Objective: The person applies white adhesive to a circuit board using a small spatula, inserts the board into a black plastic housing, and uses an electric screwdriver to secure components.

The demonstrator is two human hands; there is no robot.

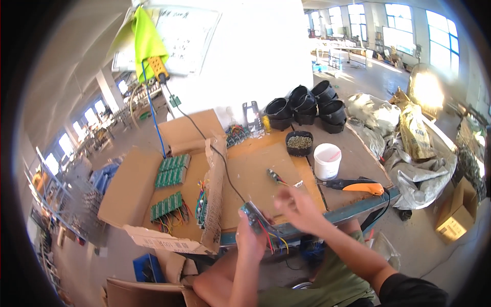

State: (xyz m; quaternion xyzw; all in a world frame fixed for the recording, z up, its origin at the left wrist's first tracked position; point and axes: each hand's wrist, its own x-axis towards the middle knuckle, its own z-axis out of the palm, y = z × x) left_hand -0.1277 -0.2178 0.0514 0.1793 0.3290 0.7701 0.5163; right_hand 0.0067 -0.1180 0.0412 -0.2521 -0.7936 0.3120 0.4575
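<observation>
In front of my lap, my left hand [249, 238] is closed around a small green circuit board [250, 211]. Red, yellow, blue and black wires [279, 239] hang from the board over the table's front edge. My right hand [298, 209] is just to the right, its fingers curled together and slightly blurred; whether anything small is between them is hidden. Beyond it, another small circuit board [272, 175] with coloured wires lies on the cardboard sheet [250, 163]. A dark cord [225, 166] runs down from above to beside the held board.
An opened carton [217, 204] at left holds rows of green boards [172, 171]. At right are a black tub of small pieces [299, 144], a white bucket [327, 161] and an orange-and-black corded tool [358, 185]. Stacked black pots [303, 102] stand behind; sacks [422, 169] lie beside the table.
</observation>
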